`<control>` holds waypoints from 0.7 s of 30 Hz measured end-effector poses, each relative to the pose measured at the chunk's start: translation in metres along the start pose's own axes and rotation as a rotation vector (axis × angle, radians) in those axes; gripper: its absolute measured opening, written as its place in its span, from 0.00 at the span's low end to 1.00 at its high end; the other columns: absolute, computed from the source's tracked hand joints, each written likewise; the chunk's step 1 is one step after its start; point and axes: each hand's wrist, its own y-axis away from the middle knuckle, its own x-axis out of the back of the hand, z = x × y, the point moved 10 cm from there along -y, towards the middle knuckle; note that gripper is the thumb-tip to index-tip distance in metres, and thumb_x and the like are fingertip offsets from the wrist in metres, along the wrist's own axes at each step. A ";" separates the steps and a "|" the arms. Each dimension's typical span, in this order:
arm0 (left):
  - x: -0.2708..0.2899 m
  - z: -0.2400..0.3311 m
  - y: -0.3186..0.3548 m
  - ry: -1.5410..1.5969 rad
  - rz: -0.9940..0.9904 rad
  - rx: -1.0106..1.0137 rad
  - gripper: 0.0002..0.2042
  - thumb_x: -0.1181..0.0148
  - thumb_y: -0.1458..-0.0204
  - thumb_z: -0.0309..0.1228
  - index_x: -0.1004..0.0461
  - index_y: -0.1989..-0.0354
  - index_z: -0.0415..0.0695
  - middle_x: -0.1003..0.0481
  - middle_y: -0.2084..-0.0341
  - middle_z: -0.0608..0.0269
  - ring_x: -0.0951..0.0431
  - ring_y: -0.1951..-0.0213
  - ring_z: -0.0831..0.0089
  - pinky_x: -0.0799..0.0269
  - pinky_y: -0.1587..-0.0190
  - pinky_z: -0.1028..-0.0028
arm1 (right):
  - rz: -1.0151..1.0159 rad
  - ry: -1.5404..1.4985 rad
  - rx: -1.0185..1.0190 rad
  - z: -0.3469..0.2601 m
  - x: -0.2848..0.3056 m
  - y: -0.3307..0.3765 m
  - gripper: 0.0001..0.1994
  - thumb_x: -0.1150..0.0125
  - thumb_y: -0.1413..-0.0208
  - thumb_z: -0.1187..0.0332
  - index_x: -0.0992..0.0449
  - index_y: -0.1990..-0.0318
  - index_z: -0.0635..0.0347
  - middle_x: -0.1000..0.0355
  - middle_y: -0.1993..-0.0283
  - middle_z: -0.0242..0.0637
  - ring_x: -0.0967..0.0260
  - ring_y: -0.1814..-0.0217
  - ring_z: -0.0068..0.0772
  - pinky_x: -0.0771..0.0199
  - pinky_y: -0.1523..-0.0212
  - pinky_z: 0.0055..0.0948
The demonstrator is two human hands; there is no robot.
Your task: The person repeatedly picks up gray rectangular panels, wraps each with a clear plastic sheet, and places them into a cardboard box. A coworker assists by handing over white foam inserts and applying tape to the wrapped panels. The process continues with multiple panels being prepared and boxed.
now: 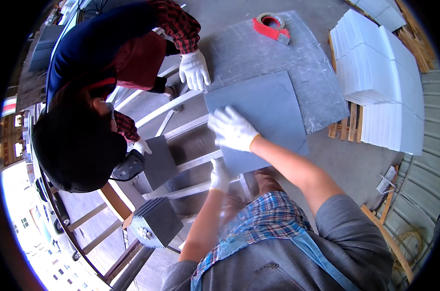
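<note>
A square grey tile (278, 104) lies in front of me, its far part over a scuffed grey tabletop (258, 51). Across its left part my right hand (232, 128), in a white glove, rests flat with fingers spread and slightly blurred. My left hand (219, 177), gloved too, grips the tile's near left edge; some of its fingers are hidden. To the left, a co-worker in a dark cap has one gloved hand (194, 70) by the tile's far left corner. The co-worker's other gloved hand (141, 146) is at a smaller grey slab (159, 162).
A red tape dispenser (273, 28) sits on the tabletop's far side. White stacked packages (375, 77) stand on a wooden pallet (346, 123) at right. Metal rails (191, 127) run left of the tile. Nearer, at left, is a stack of dark grey slabs (157, 220).
</note>
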 end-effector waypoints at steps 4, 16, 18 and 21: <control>-0.027 -0.044 0.025 0.349 -0.158 0.327 0.40 0.66 0.41 0.72 0.27 0.55 0.41 0.22 0.73 0.51 0.23 0.75 0.54 0.25 0.70 0.63 | 0.157 0.089 -0.275 0.054 0.003 -0.041 0.35 0.44 0.42 0.44 0.31 0.36 0.62 0.39 0.29 0.47 0.45 0.27 0.47 0.51 0.27 0.54; -0.039 -0.043 0.037 0.500 -0.150 0.375 0.39 0.58 0.43 0.70 0.28 0.56 0.39 0.23 0.77 0.49 0.24 0.81 0.57 0.28 0.77 0.62 | 0.123 0.155 -0.295 0.050 0.013 -0.051 0.34 0.43 0.43 0.43 0.29 0.38 0.61 0.35 0.32 0.42 0.45 0.29 0.42 0.50 0.29 0.50; -0.034 -0.039 0.043 0.467 -0.086 0.392 0.39 0.56 0.43 0.70 0.28 0.56 0.38 0.23 0.78 0.49 0.25 0.82 0.57 0.28 0.78 0.62 | 0.154 0.134 -0.269 0.053 0.006 -0.061 0.34 0.41 0.44 0.44 0.29 0.38 0.62 0.35 0.32 0.43 0.43 0.30 0.44 0.47 0.31 0.49; -0.037 -0.047 0.039 0.584 -0.132 0.392 0.39 0.55 0.43 0.69 0.28 0.56 0.37 0.23 0.78 0.49 0.24 0.82 0.57 0.28 0.78 0.62 | 0.095 0.095 -0.212 0.056 0.017 -0.047 0.32 0.40 0.44 0.47 0.29 0.39 0.62 0.35 0.32 0.45 0.42 0.30 0.45 0.47 0.30 0.50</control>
